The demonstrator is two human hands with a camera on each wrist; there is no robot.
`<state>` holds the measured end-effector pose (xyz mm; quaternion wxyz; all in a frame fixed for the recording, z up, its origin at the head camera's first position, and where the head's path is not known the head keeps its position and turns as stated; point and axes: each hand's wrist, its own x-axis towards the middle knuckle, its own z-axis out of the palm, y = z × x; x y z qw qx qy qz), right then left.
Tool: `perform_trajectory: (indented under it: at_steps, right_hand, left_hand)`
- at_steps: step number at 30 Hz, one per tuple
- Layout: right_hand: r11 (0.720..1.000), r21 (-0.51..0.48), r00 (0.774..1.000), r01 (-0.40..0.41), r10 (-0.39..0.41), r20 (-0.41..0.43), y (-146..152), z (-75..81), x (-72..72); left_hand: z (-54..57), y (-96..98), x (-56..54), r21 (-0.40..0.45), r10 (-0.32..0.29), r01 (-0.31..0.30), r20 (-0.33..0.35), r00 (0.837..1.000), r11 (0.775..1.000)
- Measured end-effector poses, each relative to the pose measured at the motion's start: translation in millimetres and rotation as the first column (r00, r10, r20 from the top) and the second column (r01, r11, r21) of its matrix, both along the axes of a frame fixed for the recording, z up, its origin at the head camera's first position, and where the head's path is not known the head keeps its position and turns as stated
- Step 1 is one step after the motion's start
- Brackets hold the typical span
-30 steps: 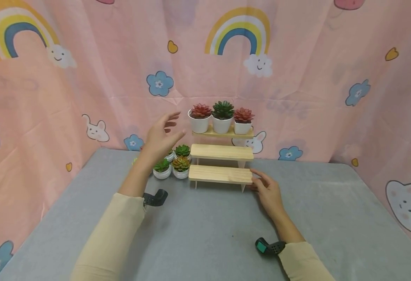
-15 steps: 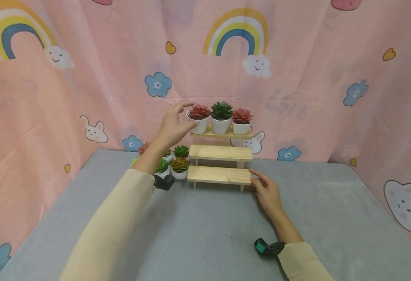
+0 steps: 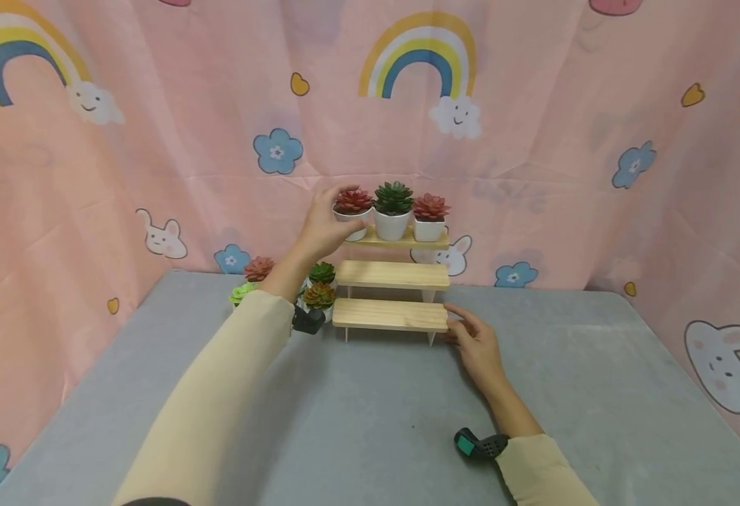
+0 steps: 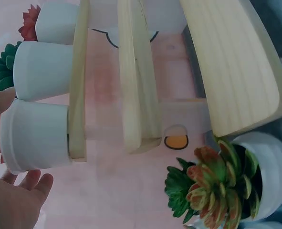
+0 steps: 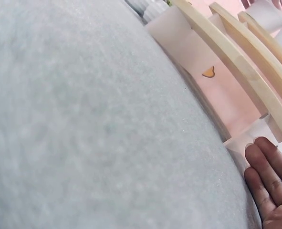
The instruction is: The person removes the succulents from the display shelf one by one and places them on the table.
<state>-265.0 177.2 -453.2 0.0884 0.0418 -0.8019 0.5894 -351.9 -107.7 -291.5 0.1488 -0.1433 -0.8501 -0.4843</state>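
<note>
My left hand [image 3: 324, 225] is at the left end of the top shelf, with thumb and fingers on either side of a white round pot holding a red succulent [image 3: 353, 202]. The left wrist view shows that pot [image 4: 36, 136] still against the shelf. Beside it stand a dark green succulent [image 3: 393, 199] in a round pot and another red succulent [image 3: 431, 208] in a squarer pot. My right hand [image 3: 480, 351] touches the right end of the wooden three-tier stand's lowest shelf [image 3: 390, 315]; in the right wrist view its fingers [image 5: 269, 174] lie fairly straight by the side support.
Left of the stand, several small potted succulents [image 3: 319, 295] sit on the grey table [image 3: 370, 422], partly hidden by my left forearm. The middle shelf [image 3: 392, 274] bears no pots. A pink printed curtain [image 3: 534, 105] hangs close behind.
My left hand has moved right and closed in on the left red succulent's pot, its forearm covering more of the small pots. My right hand stays at the lowest shelf's end.
</note>
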Motion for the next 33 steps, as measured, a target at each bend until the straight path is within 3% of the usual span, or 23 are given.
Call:
perform_trajectory:
  at_steps: [7,11,18,27,33]
  right_hand:
    - [1.000,-0.001,1.000,-0.007,0.007,0.007,1.4,-0.6,-0.2]
    - [1.000,-0.002,1.000,-0.004,0.004,0.020,1.5,-2.6,-1.4]
    - [1.000,0.007,1.000,-0.001,0.001,0.012,1.0,-1.9,-1.4]
    - [1.000,0.016,1.000,0.004,-0.004,-0.024,-1.1,-1.3,-0.4]
    - [1.000,0.010,1.000,0.002,-0.002,0.002,-1.2,1.7,0.7]
  left_hand:
    - [-8.8,4.1,-5.2,0.069,0.002,0.001,-0.043,0.999,0.998]
    - [-12.4,5.3,-7.2,0.120,-0.034,0.042,-0.067,0.997,0.992]
    - [-16.9,5.2,-6.0,0.150,-0.028,0.032,-0.034,0.999,0.988]
    - [-17.8,2.7,4.1,0.169,-0.015,0.016,-0.009,1.000,0.985]
    - [-18.3,1.0,11.2,0.171,-0.025,0.025,-0.003,1.000,0.985]
